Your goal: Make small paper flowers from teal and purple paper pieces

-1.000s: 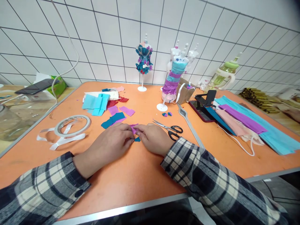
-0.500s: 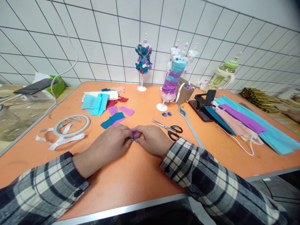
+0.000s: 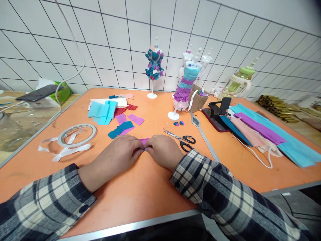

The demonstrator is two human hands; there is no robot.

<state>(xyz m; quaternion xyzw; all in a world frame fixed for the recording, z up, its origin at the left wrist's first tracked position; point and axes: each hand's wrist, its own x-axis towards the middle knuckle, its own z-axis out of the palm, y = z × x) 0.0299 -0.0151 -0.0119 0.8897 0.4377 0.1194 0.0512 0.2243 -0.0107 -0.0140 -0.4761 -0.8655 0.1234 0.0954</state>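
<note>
Both hands rest close together on the orange table (image 3: 140, 197). My left hand (image 3: 122, 149) is closed, thumb and fingers pinching one side of a small purple paper strip (image 3: 143, 141). From the other side, my right hand (image 3: 164, 150) pinches the same strip. A bit of blue shows between the fingertips; most of the strip is hidden under the fingers. Just beyond my left hand lie a dark teal paper piece (image 3: 120, 129) and a loose purple paper piece (image 3: 136, 119). Scissors with black handles (image 3: 180, 137) lie beside my right hand.
A roll of white tape (image 3: 95, 132) lies left. Light blue paper (image 3: 107, 112) is piled behind it. A teal-ruffled mini mannequin (image 3: 154, 63) and a purple-and-blue one (image 3: 184, 87) stand at the back. Folded paper sheets (image 3: 260, 129), a phone (image 3: 213, 118) and a bottle (image 3: 238, 82) are right.
My fingertips have drawn slightly lower and closer around the strip, and more of its purple part shows beyond them. The other things have stayed put.
</note>
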